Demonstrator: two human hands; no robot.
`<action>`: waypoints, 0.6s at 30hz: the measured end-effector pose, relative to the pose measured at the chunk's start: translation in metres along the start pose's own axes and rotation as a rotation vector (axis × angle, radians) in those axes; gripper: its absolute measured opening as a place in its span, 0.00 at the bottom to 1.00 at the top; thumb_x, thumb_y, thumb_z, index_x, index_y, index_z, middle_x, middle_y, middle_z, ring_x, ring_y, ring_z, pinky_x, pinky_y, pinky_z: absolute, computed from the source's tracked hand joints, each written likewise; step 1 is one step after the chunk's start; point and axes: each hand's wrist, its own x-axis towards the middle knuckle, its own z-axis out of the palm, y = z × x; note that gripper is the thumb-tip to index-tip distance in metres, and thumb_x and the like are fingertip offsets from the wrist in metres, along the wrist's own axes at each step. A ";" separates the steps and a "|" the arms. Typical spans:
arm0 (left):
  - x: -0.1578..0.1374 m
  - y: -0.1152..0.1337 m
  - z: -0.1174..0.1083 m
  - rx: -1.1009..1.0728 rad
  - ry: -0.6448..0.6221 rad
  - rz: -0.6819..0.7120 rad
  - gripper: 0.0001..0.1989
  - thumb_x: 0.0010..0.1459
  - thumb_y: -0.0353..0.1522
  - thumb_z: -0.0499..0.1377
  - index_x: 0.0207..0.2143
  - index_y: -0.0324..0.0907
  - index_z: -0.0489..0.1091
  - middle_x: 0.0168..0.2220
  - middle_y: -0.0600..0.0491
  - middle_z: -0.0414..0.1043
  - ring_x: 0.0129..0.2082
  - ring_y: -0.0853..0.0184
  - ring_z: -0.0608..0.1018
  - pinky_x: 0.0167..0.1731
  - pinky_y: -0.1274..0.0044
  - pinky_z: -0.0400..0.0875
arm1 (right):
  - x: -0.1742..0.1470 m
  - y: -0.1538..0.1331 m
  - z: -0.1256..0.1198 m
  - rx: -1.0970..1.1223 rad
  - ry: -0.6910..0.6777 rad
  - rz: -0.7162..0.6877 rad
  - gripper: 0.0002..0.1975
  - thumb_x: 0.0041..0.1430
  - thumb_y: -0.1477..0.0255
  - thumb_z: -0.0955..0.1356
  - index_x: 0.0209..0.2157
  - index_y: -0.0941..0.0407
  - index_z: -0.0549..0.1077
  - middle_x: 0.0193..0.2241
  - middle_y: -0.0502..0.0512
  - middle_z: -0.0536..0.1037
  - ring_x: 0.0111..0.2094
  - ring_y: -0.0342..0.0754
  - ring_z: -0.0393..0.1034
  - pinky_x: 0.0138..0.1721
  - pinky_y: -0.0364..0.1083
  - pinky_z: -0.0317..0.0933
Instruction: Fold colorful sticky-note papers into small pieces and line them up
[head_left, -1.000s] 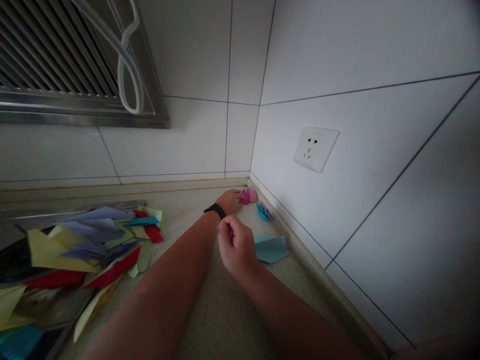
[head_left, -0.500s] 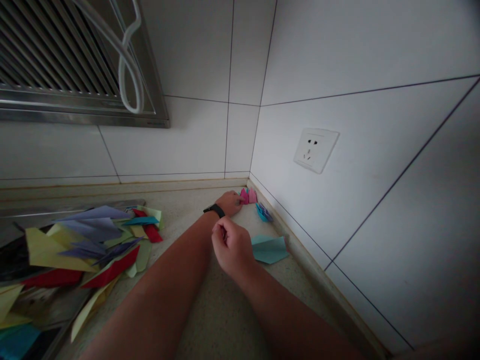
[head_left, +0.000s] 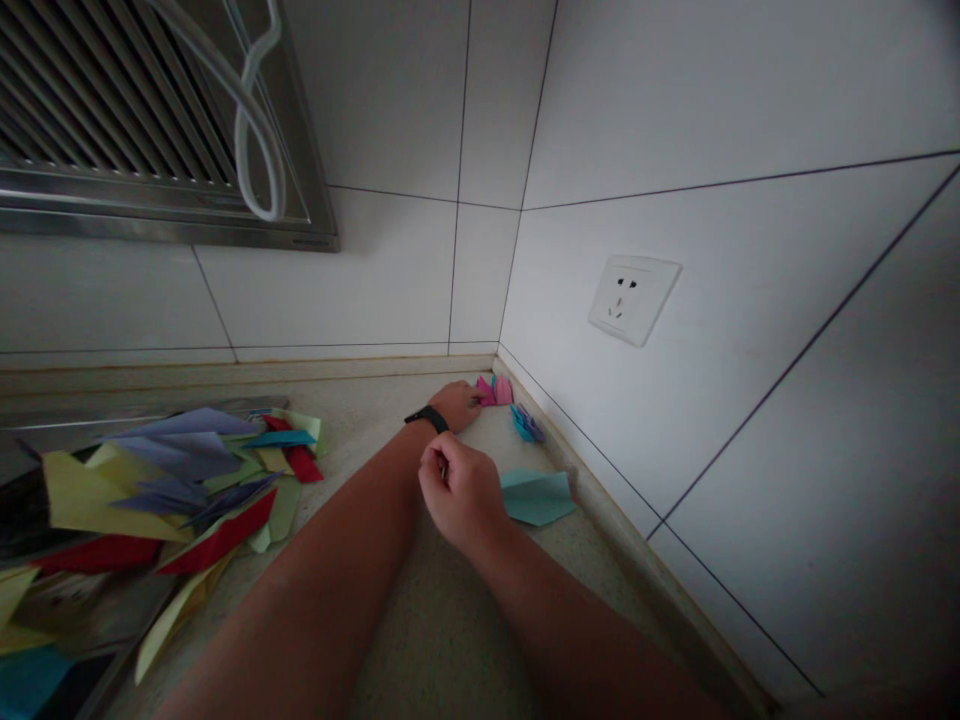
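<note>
Rests the left hand (head_left: 454, 404), with a watch (head_left: 427, 416) on the wrist, at the far corner of the counter (head_left: 439, 620), touching the magenta paper (head_left: 486, 391) just beside the pink paper (head_left: 504, 390). Cannot tell whether grasping it or merely pressing. Curls the right hand (head_left: 466, 492) into a loose fist nearer in; cannot tell about anything inside. Has the teal sheet (head_left: 541, 497) just right of that fist, the blue paper (head_left: 526, 424) near the wall (head_left: 750, 320), and a paper pile (head_left: 180, 458) off left.
</note>
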 end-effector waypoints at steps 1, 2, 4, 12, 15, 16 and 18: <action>0.000 0.000 0.000 0.000 -0.001 0.002 0.16 0.55 0.32 0.56 0.46 0.45 0.74 0.39 0.49 0.73 0.40 0.61 0.73 0.47 0.72 0.65 | 0.000 0.000 0.000 -0.003 -0.001 -0.001 0.04 0.55 0.76 0.63 0.27 0.55 0.67 0.22 0.48 0.72 0.24 0.42 0.66 0.27 0.40 0.51; 0.000 0.001 0.000 -0.001 -0.001 0.003 0.17 0.54 0.32 0.56 0.46 0.46 0.73 0.39 0.49 0.73 0.40 0.61 0.73 0.47 0.72 0.65 | 0.000 0.000 0.000 -0.007 -0.001 -0.003 0.04 0.55 0.76 0.63 0.27 0.55 0.67 0.22 0.48 0.72 0.24 0.42 0.66 0.26 0.40 0.51; -0.001 0.001 0.000 -0.003 0.002 0.005 0.18 0.54 0.31 0.55 0.48 0.46 0.72 0.39 0.49 0.73 0.40 0.61 0.73 0.47 0.72 0.65 | 0.000 0.000 -0.001 -0.011 -0.003 -0.005 0.04 0.55 0.76 0.63 0.27 0.55 0.67 0.22 0.48 0.71 0.24 0.41 0.66 0.26 0.40 0.50; -0.004 0.004 -0.003 -0.100 0.026 -0.074 0.21 0.53 0.30 0.57 0.51 0.42 0.68 0.44 0.48 0.73 0.42 0.61 0.73 0.47 0.73 0.66 | 0.000 -0.001 -0.001 -0.021 -0.010 -0.017 0.04 0.55 0.76 0.63 0.27 0.55 0.67 0.21 0.48 0.71 0.23 0.42 0.65 0.26 0.40 0.50; -0.003 0.003 -0.002 -0.118 0.043 -0.084 0.20 0.53 0.30 0.57 0.49 0.41 0.69 0.44 0.48 0.73 0.43 0.62 0.73 0.47 0.73 0.66 | 0.000 -0.001 -0.001 -0.024 -0.009 -0.028 0.05 0.55 0.76 0.63 0.27 0.55 0.67 0.21 0.48 0.71 0.23 0.42 0.65 0.26 0.41 0.50; -0.003 0.002 -0.001 -0.128 0.048 -0.092 0.19 0.52 0.30 0.58 0.49 0.41 0.69 0.43 0.48 0.73 0.43 0.62 0.73 0.47 0.73 0.66 | 0.000 -0.001 -0.002 -0.025 -0.009 -0.033 0.05 0.55 0.76 0.63 0.27 0.55 0.67 0.21 0.48 0.71 0.23 0.42 0.65 0.26 0.41 0.50; -0.002 0.001 0.001 -0.151 0.059 -0.113 0.19 0.52 0.30 0.58 0.48 0.41 0.70 0.42 0.48 0.73 0.42 0.62 0.74 0.46 0.73 0.66 | 0.000 0.000 -0.002 -0.034 -0.001 -0.036 0.05 0.55 0.76 0.63 0.27 0.55 0.67 0.21 0.48 0.71 0.24 0.42 0.66 0.26 0.41 0.50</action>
